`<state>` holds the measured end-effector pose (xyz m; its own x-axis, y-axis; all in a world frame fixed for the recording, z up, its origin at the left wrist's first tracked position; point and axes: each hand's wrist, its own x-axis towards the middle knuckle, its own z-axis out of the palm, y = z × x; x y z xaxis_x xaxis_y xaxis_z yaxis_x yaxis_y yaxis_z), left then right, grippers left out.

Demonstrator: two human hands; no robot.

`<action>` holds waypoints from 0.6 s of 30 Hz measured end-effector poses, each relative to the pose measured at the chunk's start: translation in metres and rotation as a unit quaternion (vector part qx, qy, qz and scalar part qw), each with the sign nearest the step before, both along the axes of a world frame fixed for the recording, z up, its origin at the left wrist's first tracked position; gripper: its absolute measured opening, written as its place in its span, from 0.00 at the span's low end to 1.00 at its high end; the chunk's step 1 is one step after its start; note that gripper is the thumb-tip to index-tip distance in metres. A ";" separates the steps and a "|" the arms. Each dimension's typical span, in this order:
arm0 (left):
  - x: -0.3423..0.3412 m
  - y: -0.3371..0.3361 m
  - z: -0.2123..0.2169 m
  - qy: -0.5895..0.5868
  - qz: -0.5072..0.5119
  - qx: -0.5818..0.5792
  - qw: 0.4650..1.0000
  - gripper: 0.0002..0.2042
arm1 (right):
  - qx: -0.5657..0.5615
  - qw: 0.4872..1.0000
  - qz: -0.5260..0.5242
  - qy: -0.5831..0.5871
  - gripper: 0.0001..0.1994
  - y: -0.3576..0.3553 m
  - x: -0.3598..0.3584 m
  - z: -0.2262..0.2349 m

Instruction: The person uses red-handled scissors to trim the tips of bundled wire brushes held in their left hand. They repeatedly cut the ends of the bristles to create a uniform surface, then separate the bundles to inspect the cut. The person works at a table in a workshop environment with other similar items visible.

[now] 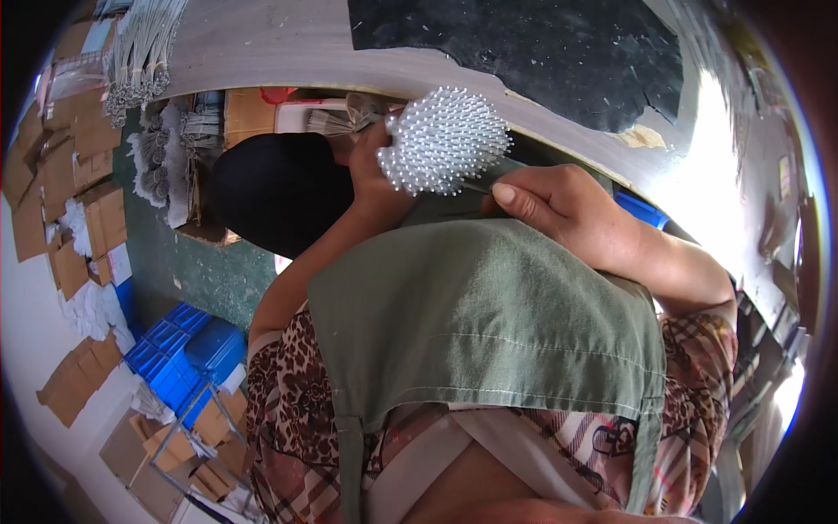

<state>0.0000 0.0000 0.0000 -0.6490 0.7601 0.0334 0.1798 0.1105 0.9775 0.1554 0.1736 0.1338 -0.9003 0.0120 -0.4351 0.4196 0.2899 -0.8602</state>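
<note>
A thick bundle of thin rods with shiny silvery tips [447, 140] faces up in front of my apron, near the table's front edge. My left hand [375, 166] is closed around the bundle's left side, its fingers partly hidden behind the tips. Just right of the bundle, my right hand [559, 210] is closed, thumb pressed against the curled fingers. A dark, flat edge shows between the right thumb and the bundle; I cannot tell what it is. The bundle's lower part is hidden.
The table [288, 44] carries a black mat [541, 52] and, at far left, bundles of thin wire-like pieces [144, 52]. A black rounded object [279, 192] is beside my left forearm. Blue crates [179, 349] and cardboard boxes [105, 214] stand on the floor at left.
</note>
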 end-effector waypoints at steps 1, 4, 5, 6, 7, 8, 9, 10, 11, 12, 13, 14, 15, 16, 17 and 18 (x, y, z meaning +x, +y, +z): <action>0.000 0.000 0.002 0.019 -0.005 -0.003 1.000 0.20 | 0.003 1.000 -0.001 0.002 0.18 -0.001 0.000 0.000; 0.002 0.004 0.007 0.029 -0.010 0.011 0.999 0.20 | 0.018 1.000 -0.007 0.017 0.17 -0.001 0.002 0.000; 0.003 0.006 0.009 0.024 -0.010 0.019 0.999 0.19 | 0.024 0.999 -0.010 0.024 0.17 -0.002 0.003 0.000; 0.004 0.007 0.012 0.025 -0.009 0.007 1.000 0.19 | 0.028 0.999 -0.013 0.029 0.17 -0.002 0.003 0.000; 0.004 0.008 0.015 0.027 -0.008 -0.005 1.000 0.19 | 0.032 0.999 -0.015 0.034 0.17 -0.003 0.004 -0.001; 0.005 0.009 0.017 0.028 -0.007 -0.017 0.999 0.19 | 0.037 0.998 -0.017 0.040 0.17 -0.003 0.004 -0.002; 0.005 0.009 0.016 0.018 -0.003 -0.008 1.000 0.19 | 0.036 0.998 -0.017 0.039 0.17 -0.003 0.004 -0.002; 0.006 0.009 0.016 0.009 0.001 0.001 1.000 0.19 | 0.035 0.999 -0.016 0.038 0.17 -0.003 0.004 -0.002; 0.006 0.008 0.015 0.000 0.006 0.010 1.000 0.19 | 0.034 0.999 -0.015 0.037 0.17 -0.003 0.004 -0.002; 0.006 0.008 0.013 0.017 0.002 0.007 1.000 0.19 | 0.031 0.999 -0.015 0.040 0.17 -0.003 0.004 -0.003; 0.005 0.007 0.011 0.035 -0.002 0.005 0.999 0.19 | 0.028 0.999 -0.016 0.042 0.17 -0.003 0.005 -0.005; 0.004 0.007 0.010 0.052 -0.006 0.002 0.999 0.19 | 0.025 0.999 -0.016 0.045 0.17 -0.003 0.006 -0.006; 0.003 0.007 0.011 0.076 -0.010 -0.011 0.997 0.19 | 0.022 0.998 -0.026 0.047 0.17 -0.004 0.006 -0.007; 0.003 0.007 0.012 0.099 -0.014 -0.024 0.995 0.19 | 0.019 0.998 -0.036 0.050 0.18 -0.005 0.007 -0.008; 0.003 0.007 0.012 0.102 -0.014 -0.026 0.994 0.19 | 0.016 0.997 -0.046 0.052 0.19 -0.006 0.007 -0.008; 0.003 0.007 0.011 0.105 -0.013 -0.028 0.994 0.19 | 0.017 0.997 -0.045 0.055 0.19 -0.006 0.007 -0.009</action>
<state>0.0029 0.0069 0.0112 -0.6118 0.7813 0.1233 0.3832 0.1564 0.9103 0.1627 0.1678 0.1249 -0.9370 0.1078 -0.3322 0.3493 0.2845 -0.8928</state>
